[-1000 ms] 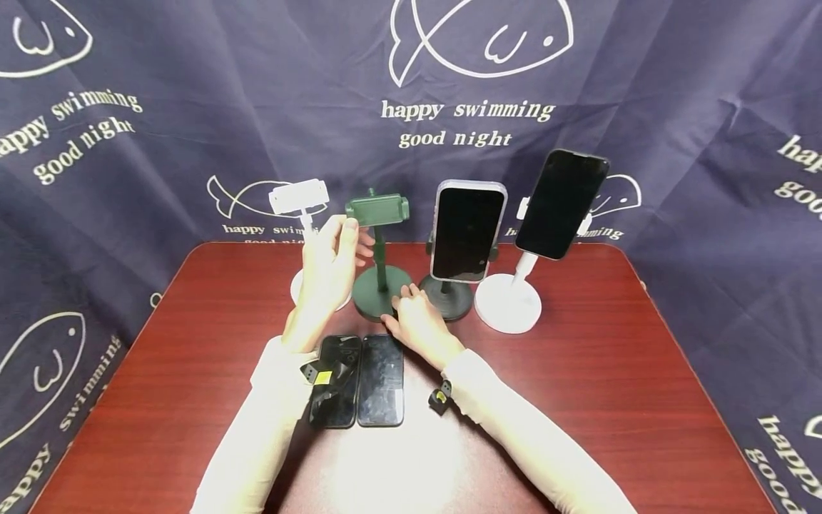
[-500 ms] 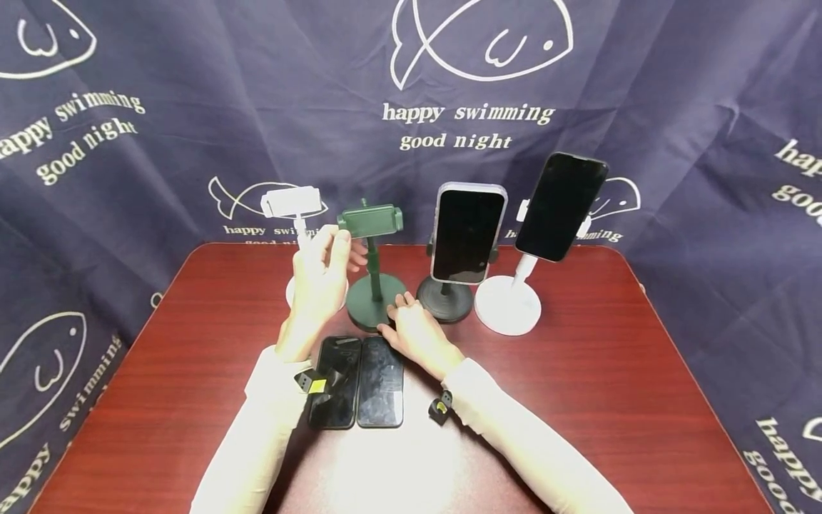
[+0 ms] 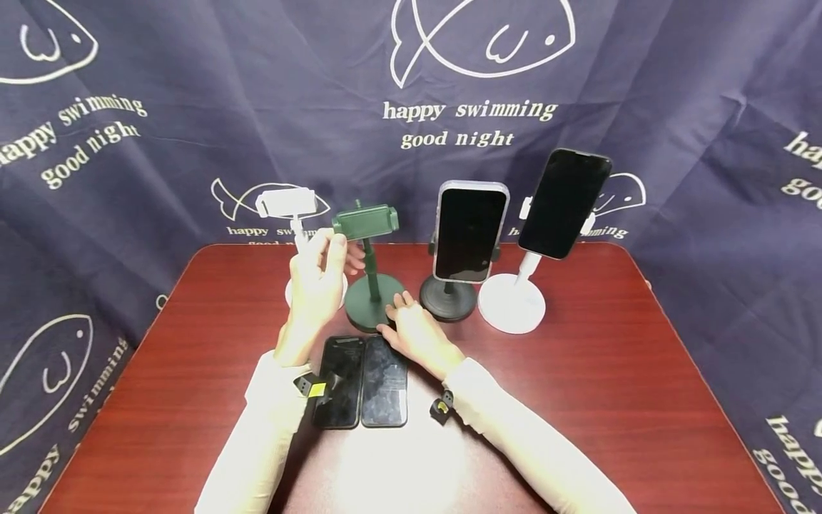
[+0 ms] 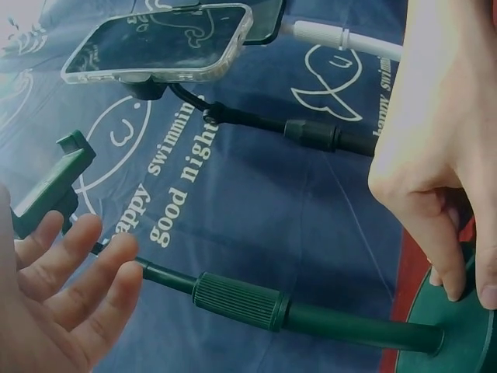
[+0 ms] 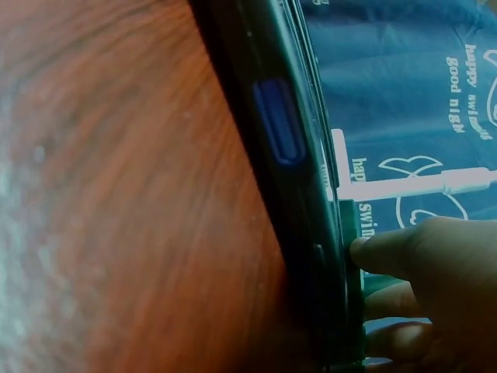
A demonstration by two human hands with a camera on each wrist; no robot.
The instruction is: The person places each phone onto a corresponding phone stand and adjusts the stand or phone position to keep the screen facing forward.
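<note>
A green phone stand (image 3: 366, 223) has its round base (image 3: 359, 314) on the table, with a bare clamp on top. My left hand (image 3: 316, 289) pinches the left end of that clamp between thumb and index finger; its other fingers (image 4: 85, 233) are loosely bent beside it. My right hand (image 3: 420, 332) grips the front right edge of the base, thumb (image 5: 365, 252) at the rim and fingers on top. Just in front of the base, two black phones (image 3: 342, 385) lie side by side, the left one partly hidden by my left wrist.
Left of the green stand is a white phone stand (image 3: 287, 203), its base mostly behind my left hand. To the right, a black stand (image 3: 447, 303) holds a phone (image 3: 471, 232), and another white stand (image 3: 511, 305) holds a tilted phone (image 3: 565, 203). A printed blue curtain (image 3: 321, 93) hangs behind.
The green stand has shifted slightly left and toward me, both hands moving along with it. The left white stand has shifted a little left too. Between the last two frames, little moves.
</note>
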